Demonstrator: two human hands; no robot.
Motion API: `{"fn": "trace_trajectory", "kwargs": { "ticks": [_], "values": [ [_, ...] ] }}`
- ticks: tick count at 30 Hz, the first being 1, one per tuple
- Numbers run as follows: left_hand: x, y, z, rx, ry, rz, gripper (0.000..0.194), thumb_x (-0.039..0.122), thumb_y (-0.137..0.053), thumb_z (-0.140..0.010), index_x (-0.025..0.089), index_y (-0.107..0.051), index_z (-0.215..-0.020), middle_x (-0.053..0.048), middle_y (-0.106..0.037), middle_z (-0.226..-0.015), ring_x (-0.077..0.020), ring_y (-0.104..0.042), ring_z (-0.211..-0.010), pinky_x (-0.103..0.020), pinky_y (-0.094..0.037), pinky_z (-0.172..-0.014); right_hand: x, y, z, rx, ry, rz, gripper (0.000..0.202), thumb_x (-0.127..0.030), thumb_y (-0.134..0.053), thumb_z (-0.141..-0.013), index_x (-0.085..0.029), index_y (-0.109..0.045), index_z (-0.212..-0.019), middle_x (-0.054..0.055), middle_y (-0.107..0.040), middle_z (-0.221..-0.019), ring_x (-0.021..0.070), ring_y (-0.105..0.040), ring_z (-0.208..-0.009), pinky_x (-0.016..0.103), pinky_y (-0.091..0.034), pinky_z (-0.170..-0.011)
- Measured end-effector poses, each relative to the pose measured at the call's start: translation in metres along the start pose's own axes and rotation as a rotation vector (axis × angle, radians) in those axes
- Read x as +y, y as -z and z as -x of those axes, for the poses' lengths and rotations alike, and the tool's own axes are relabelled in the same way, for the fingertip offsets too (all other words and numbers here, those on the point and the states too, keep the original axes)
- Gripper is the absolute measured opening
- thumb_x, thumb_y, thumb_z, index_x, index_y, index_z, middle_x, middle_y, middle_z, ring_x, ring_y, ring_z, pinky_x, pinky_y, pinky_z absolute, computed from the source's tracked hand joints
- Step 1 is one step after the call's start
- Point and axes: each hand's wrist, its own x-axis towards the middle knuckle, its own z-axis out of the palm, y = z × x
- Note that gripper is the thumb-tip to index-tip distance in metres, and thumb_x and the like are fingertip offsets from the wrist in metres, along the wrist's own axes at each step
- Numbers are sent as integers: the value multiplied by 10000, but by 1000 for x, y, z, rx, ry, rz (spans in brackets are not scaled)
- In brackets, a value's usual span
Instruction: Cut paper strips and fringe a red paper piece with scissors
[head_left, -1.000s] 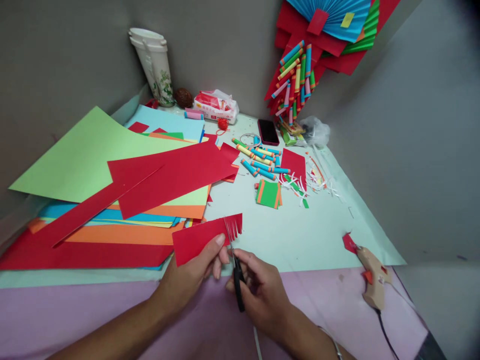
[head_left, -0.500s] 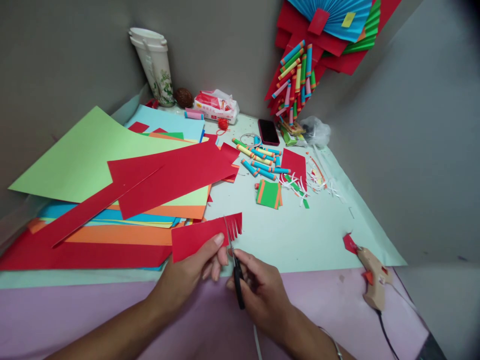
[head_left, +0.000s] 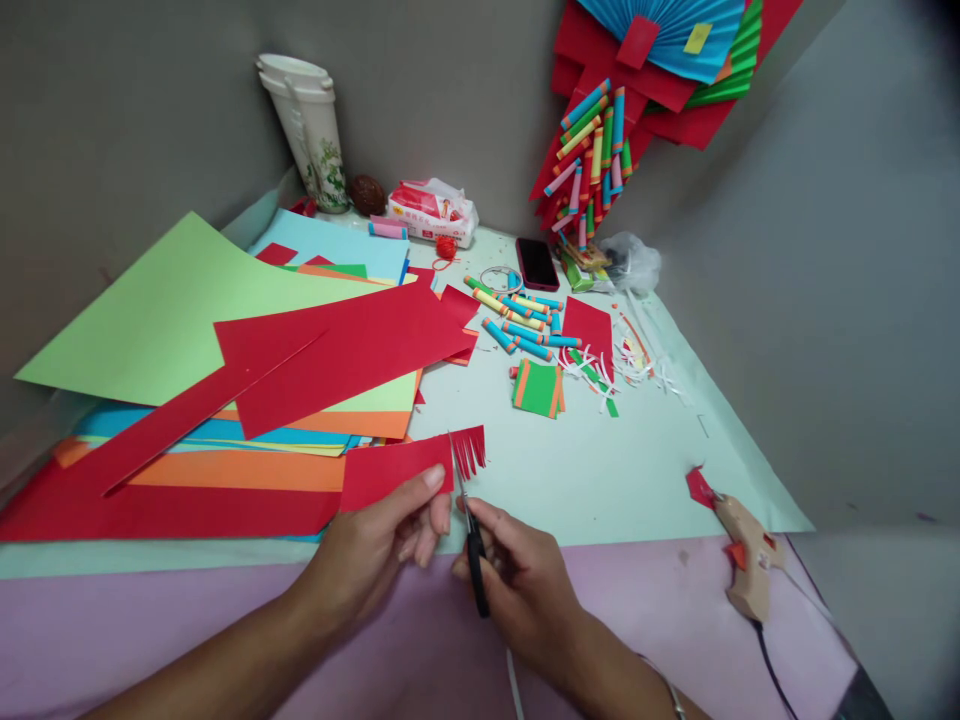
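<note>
A small red paper piece [head_left: 390, 470] is pinched between the thumb and fingers of my left hand [head_left: 386, 535]. Narrow fringe strips hang along its right end. Black-handled scissors [head_left: 475, 565] are gripped in my right hand [head_left: 529, 580], their blades pointing up and lying across the red paper just left of the fringe. My two hands are close together but apart, above the front edge of the pale green table covering.
Stacked coloured paper [head_left: 165, 330] covers the left side. Small paper rolls [head_left: 525, 325], green squares [head_left: 537, 388], a phone [head_left: 538, 264] and white shreds lie behind my hands. A glue gun [head_left: 744, 560] rests at the right. White cups [head_left: 307, 135] stand at the back.
My left hand has shifted very slightly left with the red paper. The fringe strips look spread a little more to the right. The scissors have hardly moved.
</note>
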Motion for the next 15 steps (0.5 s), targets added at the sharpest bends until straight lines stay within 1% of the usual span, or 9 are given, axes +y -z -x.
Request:
{"fn": "trace_trajectory", "kwargs": {
  "ticks": [3, 6, 9, 11, 13, 14, 15],
  "values": [
    [1, 0, 0, -10, 45, 48, 452, 521, -620, -793, 195, -628, -481, 17, -447, -388, -111, -383, -468, -215, -386, -538, -3, 1, -1, -3, -36, -71, 447, -167, -576, -815, -171, -610, -1260, 18, -616, -757, 119, -518, -610, 220, -451, -579],
    [4, 0, -1, -14, 56, 70, 438, 507, -635, -786, 197, -628, -477, 14, -453, -395, -114, -392, -474, -213, -406, -547, -12, 2, -2, -31, -181, -206, 421, -195, -624, -784, -159, -627, -1204, -18, -550, -686, 102, -467, -563, 211, -417, -538],
    [9, 3, -3, 22, -5, 51, 428, 493, -628, -805, 194, -646, -499, 15, -466, -404, -107, -396, -469, -198, -403, -531, -23, 0, -10, -77, -325, -297, 409, -225, -684, -756, -151, -643, -1157, -40, -521, -649, 88, -445, -541, 201, -391, -513],
    [13, 6, -4, 82, -90, 46, 418, 477, -619, -824, 195, -654, -518, 17, -482, -421, -104, -408, -471, -192, -402, -520, -30, 3, -18, -149, -390, -324, 391, -242, -687, -770, -156, -649, -1150, -42, -533, -650, 82, -460, -527, 194, -393, -499],
    [17, 11, -6, 157, -203, 67, 394, 442, -624, -834, 198, -644, -525, 22, -500, -455, -100, -417, -474, -193, -404, -513, -34, 17, -19, -282, -433, -285, 353, -253, -681, -793, -176, -665, -1137, -49, -535, -639, 75, -466, -500, 185, -388, -472],
    [20, 13, -7, 204, -242, 88, 370, 415, -635, -834, 199, -640, -533, 26, -511, -480, -97, -430, -484, -190, -406, -517, -34, 30, -14, -359, -434, -222, 321, -254, -690, -796, -192, -686, -1111, -53, -529, -619, 76, -466, -489, 179, -376, -454],
    [21, 14, -8, 245, -280, 113, 344, 385, -645, -832, 201, -634, -543, 31, -527, -511, -91, -435, -491, -186, -403, -513, -32, 49, -3, -432, -412, -152, 284, -254, -687, -810, -207, -708, -1089, -51, -535, -601, 79, -470, -484, 180, -371, -447]
  ]
}}
